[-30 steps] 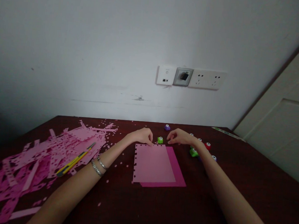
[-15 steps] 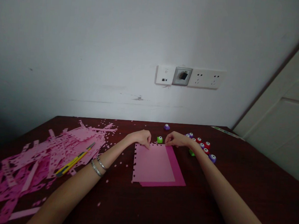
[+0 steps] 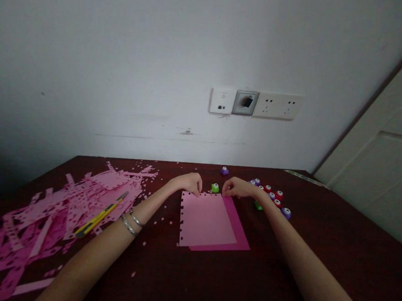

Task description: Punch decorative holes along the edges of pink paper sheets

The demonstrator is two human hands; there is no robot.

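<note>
The light pink paper [image 3: 207, 222] sits on a darker sheet [image 3: 237, 228], left hand [image 3: 191, 183] and right hand [image 3: 239, 187] at its far edge, fingers pinching or not I can't tell, and crooked tugging could rip it.

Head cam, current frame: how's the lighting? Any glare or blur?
Head view: dim, uneven light; wall brightest mid-frame, darkening at the left edge; table very dark; no harsh glare on the light sheet; left hand soft at the fingertips.
</note>
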